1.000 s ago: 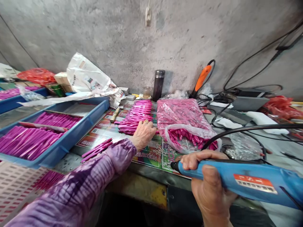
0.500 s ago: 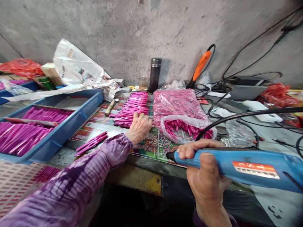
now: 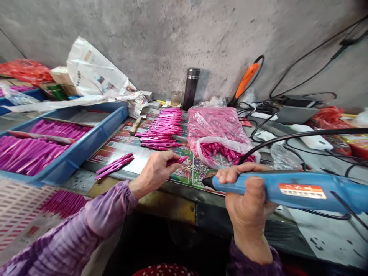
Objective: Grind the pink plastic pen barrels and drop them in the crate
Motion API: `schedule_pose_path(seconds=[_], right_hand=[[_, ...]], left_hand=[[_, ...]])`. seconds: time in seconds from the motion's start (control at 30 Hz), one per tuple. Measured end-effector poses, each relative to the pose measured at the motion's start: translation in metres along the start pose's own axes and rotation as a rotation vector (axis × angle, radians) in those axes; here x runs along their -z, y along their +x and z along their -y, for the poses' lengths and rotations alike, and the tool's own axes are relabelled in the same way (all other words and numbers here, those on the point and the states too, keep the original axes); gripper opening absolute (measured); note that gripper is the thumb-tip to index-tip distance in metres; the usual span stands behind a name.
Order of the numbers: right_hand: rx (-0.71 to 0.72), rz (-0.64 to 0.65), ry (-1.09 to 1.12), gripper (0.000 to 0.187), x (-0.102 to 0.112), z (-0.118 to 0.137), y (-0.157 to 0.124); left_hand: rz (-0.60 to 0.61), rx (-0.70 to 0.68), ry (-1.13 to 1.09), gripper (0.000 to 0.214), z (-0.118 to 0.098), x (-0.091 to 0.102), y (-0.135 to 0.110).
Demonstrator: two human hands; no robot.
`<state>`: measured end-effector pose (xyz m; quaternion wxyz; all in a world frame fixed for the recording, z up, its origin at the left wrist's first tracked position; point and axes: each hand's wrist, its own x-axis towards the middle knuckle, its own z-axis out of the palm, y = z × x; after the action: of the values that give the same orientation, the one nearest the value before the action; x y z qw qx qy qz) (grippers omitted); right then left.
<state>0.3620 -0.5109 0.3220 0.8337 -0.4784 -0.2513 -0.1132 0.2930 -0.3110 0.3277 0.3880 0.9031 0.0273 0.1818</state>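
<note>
My left hand [image 3: 156, 168] is closed in a pinch on a slim magenta piece [image 3: 181, 160], which points right over the mat; its exact kind I cannot make out. Behind it, a stacked row of the same magenta pieces [image 3: 165, 128] lies on the printed mat [image 3: 112, 147]. My right hand [image 3: 248, 195] grips a blue electric screwdriver [image 3: 273, 184] with its black nose toward the left. Below that nose and around it, tiny metal bits [image 3: 195, 165] are scattered on the mat. A few magenta pieces [image 3: 115, 165] lie in a small bunch left of my left hand.
A blue tray [image 3: 94, 140] of magenta pieces stands at left, above a pink basket [image 3: 20, 218]. An open plastic bag [image 3: 217, 128] of pink parts sits mid-table. Behind are a dark flask [image 3: 191, 89], a small hammer [image 3: 136, 124] and an orange-handled tool [image 3: 246, 80]. Black cables [image 3: 287, 138] cross the right side.
My left hand has drawn back from the stacked row toward the table's front edge, with a magenta piece now in its fingers. The screwdriver stays in my right hand, nearly in place.
</note>
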Motion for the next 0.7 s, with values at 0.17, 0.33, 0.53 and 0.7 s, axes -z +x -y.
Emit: schedule_pose_path(seconds=[0.17,0.33,0.53,0.7], right_hand=[[-0.027,-0.057,-0.003,0.044,-0.003,0.011,0.001],[-0.081,-0.067,-0.019,0.050,-0.008,0.030,0.000],[-0.164,-0.057,-0.007,0.058,-0.011,0.045,-0.002],[-0.165,0.021,-0.011,0.054,-0.015,0.052,-0.005]], left_hand=[[-0.019,-0.045,-0.099,0.007,-0.004,-0.008,-0.035],[-0.014,-0.248,0.027,0.011,-0.005,-0.023,-0.058],[-0.045,-0.454,0.200,0.028,-0.009,-0.036,-0.072],[-0.132,-0.506,0.298,0.024,-0.006,-0.043,-0.078]])
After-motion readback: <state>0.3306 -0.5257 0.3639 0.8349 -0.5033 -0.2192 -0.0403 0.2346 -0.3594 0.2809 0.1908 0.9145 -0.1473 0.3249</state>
